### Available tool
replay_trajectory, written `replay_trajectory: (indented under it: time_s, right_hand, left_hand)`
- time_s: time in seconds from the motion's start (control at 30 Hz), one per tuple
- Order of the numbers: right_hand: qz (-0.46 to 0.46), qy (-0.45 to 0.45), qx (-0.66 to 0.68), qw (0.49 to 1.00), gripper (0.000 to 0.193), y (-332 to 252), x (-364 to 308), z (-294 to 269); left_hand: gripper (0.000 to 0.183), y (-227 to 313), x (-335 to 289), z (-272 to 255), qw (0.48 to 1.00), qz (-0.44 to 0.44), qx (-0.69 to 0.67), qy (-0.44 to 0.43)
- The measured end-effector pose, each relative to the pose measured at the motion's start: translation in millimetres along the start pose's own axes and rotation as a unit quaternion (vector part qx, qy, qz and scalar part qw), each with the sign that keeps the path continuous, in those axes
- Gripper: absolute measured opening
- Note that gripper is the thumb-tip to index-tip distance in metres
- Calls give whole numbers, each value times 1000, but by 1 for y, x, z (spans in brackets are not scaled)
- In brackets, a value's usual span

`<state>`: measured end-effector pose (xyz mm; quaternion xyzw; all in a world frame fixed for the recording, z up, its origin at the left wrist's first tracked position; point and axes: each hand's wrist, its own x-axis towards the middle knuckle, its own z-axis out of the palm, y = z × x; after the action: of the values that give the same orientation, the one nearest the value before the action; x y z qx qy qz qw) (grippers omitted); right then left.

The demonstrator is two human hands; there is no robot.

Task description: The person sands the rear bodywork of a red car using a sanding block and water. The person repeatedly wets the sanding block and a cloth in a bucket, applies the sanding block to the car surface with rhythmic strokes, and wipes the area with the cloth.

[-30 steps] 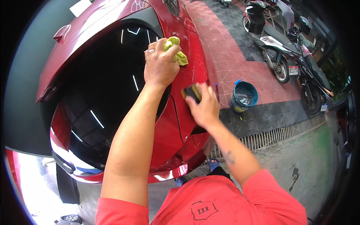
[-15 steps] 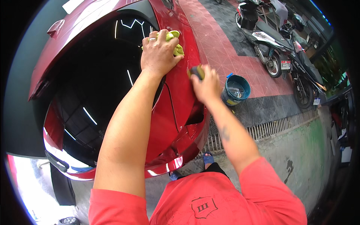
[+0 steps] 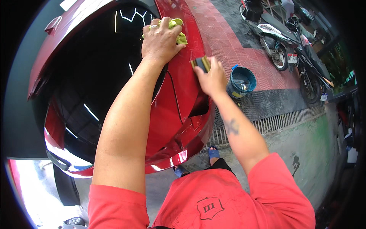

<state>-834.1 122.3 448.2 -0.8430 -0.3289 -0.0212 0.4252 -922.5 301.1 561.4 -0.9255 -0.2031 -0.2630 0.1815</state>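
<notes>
The fingers of my left hand [image 3: 159, 42] are bent over a crumpled yellow-green cloth [image 3: 182, 39], most of the way closed, with the cloth bulging out beyond the fingertips and beside the thumb. I have that hand at the border between the dark rear window [image 3: 103, 72] and the glossy red body of the car [image 3: 164, 129]. The fingers of my right hand [image 3: 215, 78] are closed around a small dark block [image 3: 201, 64] with olive-gold edges, thumb on the near side. I see the block at the outer edge of the red panel, lower in my view than the cloth and to its right; whether it touches the paint I cannot tell. Just beyond my right wrist, a teal bucket [image 3: 230, 90] stands on the floor tiles [image 3: 263, 72]. Farther right I see parked motorbikes [image 3: 281, 33], and a metal grate [image 3: 284, 121] crosses the floor nearer me.
</notes>
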Motion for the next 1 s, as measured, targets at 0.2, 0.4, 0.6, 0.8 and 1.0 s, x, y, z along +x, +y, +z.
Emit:
replay_trajectory:
  time_s: [0.2,0.4,0.6,0.8,1.0]
  right_hand:
    - [-74,-39,93,992,55,-33,-129,-7]
    - [-78,-4,80,994,54,-34,-106,3]
    - [-94,31,61,993,61,-45,-59,6]
    - [-84,-37,95,991,61,-42,-118,0]
    - [-96,5,96,991,57,-49,-81,9]
  left_hand:
    - [53,-17,-10,1,999,16,29,23]
    - [33,-21,-8,12,999,13,7,39]
    - [30,-12,1,19,993,5,-73,89]
    - [31,-30,-6,10,996,-1,-42,73]
    - [30,-22,-6,18,995,-1,-62,73]
